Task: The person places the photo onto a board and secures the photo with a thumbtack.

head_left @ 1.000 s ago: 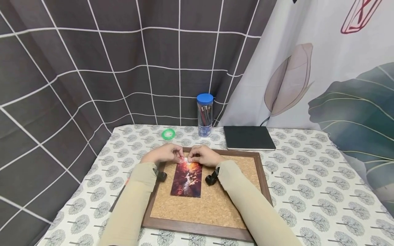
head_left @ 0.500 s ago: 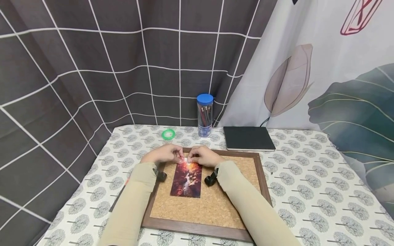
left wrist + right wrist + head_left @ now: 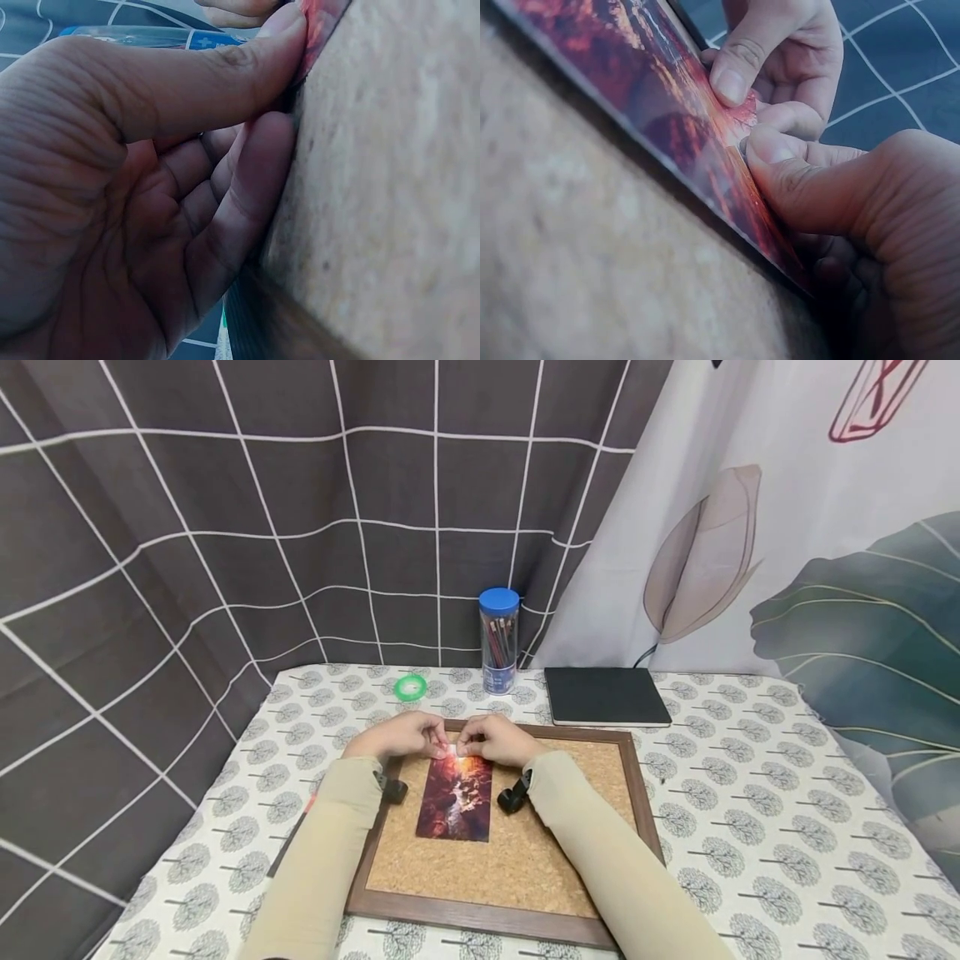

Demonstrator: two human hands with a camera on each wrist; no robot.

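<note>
A glossy picture card (image 3: 454, 802) in dark red and orange lies on a cork board (image 3: 540, 868) with a brown wooden frame. My left hand (image 3: 401, 735) pinches the card's far edge near its left corner, its thumb (image 3: 733, 86) on the printed face. Beside it, my right hand (image 3: 501, 740) has thumb and forefinger together at the same edge, pinching the card. A tiny greyish bit shows by the right thumb (image 3: 780, 169) in the right wrist view; its kind cannot be made out. The fingertips nearly meet.
Behind the board stand a green tape roll (image 3: 410, 687), a clear tube of pencils (image 3: 499, 642) with a blue lid, and a black notebook (image 3: 607, 697). A dark, thin object (image 3: 288, 843) lies partly under the left sleeve. A tree-print cloth (image 3: 750, 827) covers the table.
</note>
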